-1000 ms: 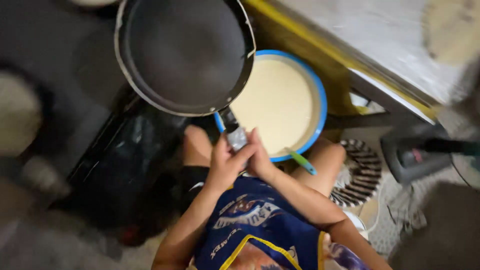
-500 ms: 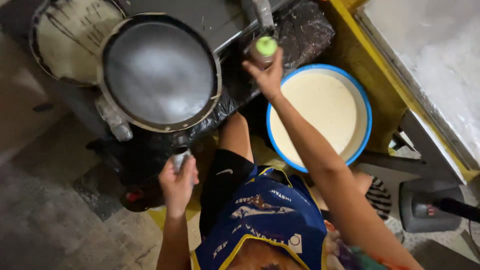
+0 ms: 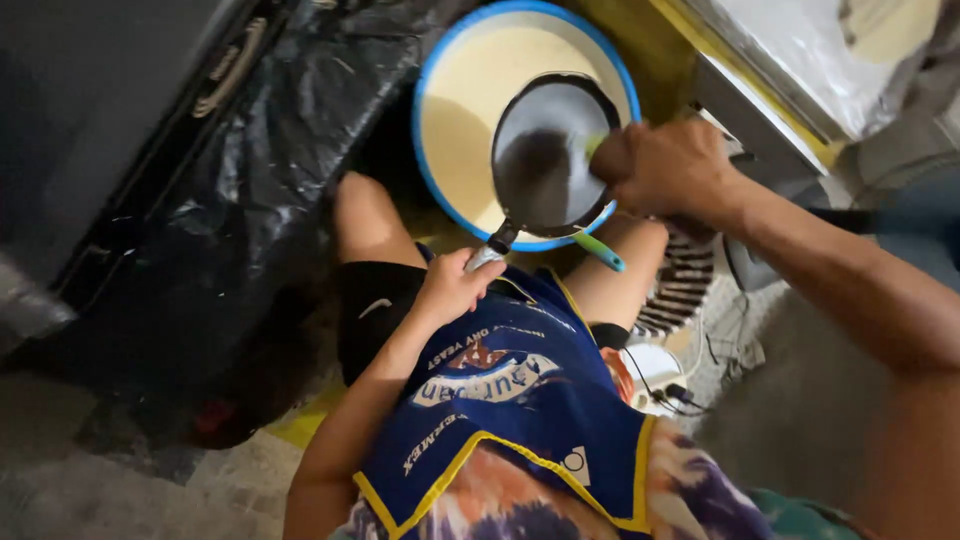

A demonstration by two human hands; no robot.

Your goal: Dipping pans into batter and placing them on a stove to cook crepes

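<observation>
My left hand grips the handle of a small dark frying pan. The pan is tilted over a blue-rimmed basin full of pale batter. My right hand is closed at the pan's right edge around a small green object, mostly hidden by my fingers. A green-handled utensil lies at the basin's near rim, just below the pan. I am seated with my knees on either side of the basin, wearing a blue apron with yellow trim.
Black plastic sheeting covers a low stand to the left. A shiny foil-covered surface sits at the upper right. A striped ribbed object and cables lie by my right knee.
The pan came from the stand on the left to over the basin, my left hand on its handle. My right hand came down from the stand and brought the green object to the pan's edge.
</observation>
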